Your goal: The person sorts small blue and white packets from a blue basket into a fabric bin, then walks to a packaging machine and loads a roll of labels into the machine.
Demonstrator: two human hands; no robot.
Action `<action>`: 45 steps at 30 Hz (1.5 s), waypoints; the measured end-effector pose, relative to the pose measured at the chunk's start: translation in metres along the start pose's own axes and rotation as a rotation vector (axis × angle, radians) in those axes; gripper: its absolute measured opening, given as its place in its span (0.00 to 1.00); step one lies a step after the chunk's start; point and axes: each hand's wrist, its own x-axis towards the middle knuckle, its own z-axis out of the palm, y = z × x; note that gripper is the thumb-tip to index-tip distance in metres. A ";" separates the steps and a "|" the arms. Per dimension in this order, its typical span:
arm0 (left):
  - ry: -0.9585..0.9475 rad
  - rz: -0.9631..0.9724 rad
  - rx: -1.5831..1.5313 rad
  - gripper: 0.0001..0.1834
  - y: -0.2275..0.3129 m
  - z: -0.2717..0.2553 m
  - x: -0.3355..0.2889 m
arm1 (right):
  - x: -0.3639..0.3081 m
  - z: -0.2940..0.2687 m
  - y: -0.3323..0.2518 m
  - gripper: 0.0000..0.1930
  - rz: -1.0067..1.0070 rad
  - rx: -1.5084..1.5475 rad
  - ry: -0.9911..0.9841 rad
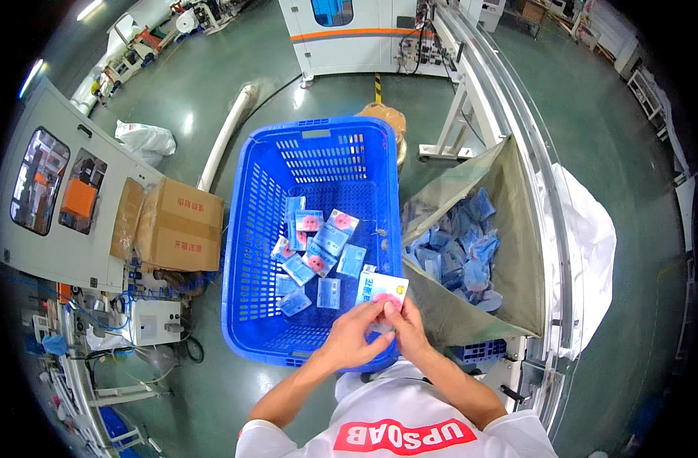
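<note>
Over the near right corner of a large blue plastic basket point(238, 290), both my hands are closed on one small flat packet point(395, 285), white and blue with a pink picture. My left hand point(354, 337) grips its lower left part, and my right hand point(410, 330) its lower right, the thumbs close together. The fingers cover the packet's lower end. Inside the basket lie several similar blue-and-white packets point(331, 238), loosely piled around the middle, some overlapping. A single packet point(328, 293) rests apart near the pile's front.
Right of the basket, a greenish fabric sling point(517, 282) holds crumpled blue pieces point(471, 248) and hangs beside a metal rail point(551, 191). A cardboard box point(180, 229) and a white machine cabinet point(51, 191) stand left. A long pale tube point(225, 141) lies on the floor beyond.
</note>
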 end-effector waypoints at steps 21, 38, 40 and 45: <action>0.116 -0.178 0.144 0.17 0.025 0.076 -0.009 | -0.060 -0.037 -0.100 0.18 -0.444 -1.263 0.008; 0.349 0.010 0.382 0.13 0.070 0.088 0.012 | -0.043 -0.028 -0.113 0.13 -1.017 -1.315 0.300; 0.317 0.013 0.396 0.15 0.064 0.094 0.006 | -0.038 -0.035 -0.104 0.10 -0.953 -1.229 0.285; 0.016 0.158 -0.019 0.15 0.065 0.090 -0.001 | -0.017 -0.059 -0.102 0.06 -0.120 -0.271 0.076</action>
